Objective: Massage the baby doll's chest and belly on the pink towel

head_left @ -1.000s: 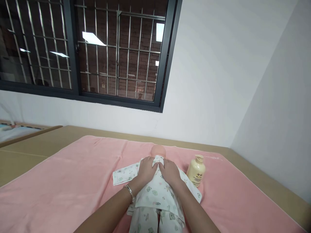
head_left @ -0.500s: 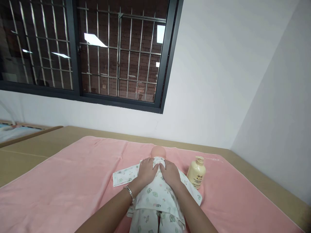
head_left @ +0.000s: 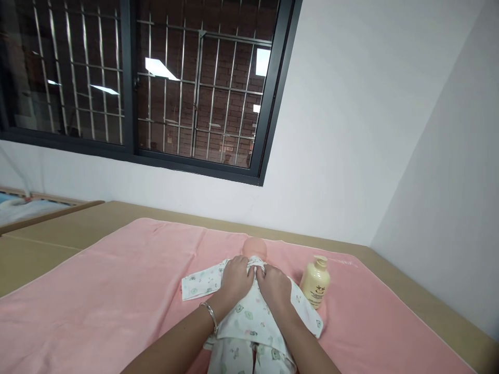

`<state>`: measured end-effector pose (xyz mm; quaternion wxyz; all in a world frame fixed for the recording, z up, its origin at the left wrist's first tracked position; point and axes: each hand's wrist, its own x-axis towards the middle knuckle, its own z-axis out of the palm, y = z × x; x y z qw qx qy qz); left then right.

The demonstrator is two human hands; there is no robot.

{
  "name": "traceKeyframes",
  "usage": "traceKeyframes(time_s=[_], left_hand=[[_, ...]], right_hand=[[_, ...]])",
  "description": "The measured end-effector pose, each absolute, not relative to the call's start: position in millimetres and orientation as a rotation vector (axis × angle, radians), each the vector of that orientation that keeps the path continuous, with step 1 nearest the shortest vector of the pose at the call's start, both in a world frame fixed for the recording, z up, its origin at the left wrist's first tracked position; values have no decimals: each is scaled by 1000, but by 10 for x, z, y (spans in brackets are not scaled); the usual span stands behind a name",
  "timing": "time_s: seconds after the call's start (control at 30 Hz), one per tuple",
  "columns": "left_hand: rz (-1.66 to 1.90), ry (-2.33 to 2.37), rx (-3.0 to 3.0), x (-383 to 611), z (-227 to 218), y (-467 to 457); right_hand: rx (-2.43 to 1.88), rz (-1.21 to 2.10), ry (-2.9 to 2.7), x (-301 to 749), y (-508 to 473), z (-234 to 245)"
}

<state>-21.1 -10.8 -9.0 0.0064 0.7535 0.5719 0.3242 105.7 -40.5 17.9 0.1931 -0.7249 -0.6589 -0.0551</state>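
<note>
A baby doll (head_left: pixel 254 248) lies on a pink blanket, its bald head pointing away from me. It wears a white patterned shirt (head_left: pixel 249 321) and matching pants (head_left: pixel 234 356), and the sleeves are spread to both sides. At the left of the collar, my left hand (head_left: pixel 237 278) has its fingers curled over the shirt cloth; a silver bangle circles the wrist. My right hand (head_left: pixel 275 284) grips the cloth opposite, thumbs close together. Between them the cloth is bunched at the neckline. Most fingertips are hidden.
The pink blanket (head_left: pixel 117 291) covers much of a tan padded surface (head_left: pixel 113 210). A cream pump bottle (head_left: pixel 315 283) stands right of the doll, close to its sleeve. Beyond are a white wall (head_left: pixel 331 130) and a dark-framed barred window (head_left: pixel 195 163).
My hands lay flatter on the doll's upper body; now their fingers are curled and the shirt is gathered at the neckline. The view has shifted slightly.
</note>
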Motion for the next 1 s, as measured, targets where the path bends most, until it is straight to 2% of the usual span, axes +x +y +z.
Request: traceKeyframes(time_s=[0.17, 0.3, 0.47, 0.77, 0.87, 1.0], left_hand=[[875, 1873, 2253, -215, -17, -116], [808, 1814, 2237, -222, -11, -78], [864, 1796, 2226, -220, -47, -64], [941, 1824, 2180, -220, -46, -119], [917, 1867, 2186, -212, -25, -143], [824, 1866, 2208, -224, -11, -84]], right_hand=[[-2119, -127, -1802, 1062, -382, 195], [-1996, -57, -1886, 1119, -313, 164], [-1868, -11, -1937, 1173, -267, 132], [-2021, -127, -1981, 1109, -315, 169], [-2087, -196, -2012, 1092, -310, 177], [-2037, -122, -2063, 1138, -248, 171]])
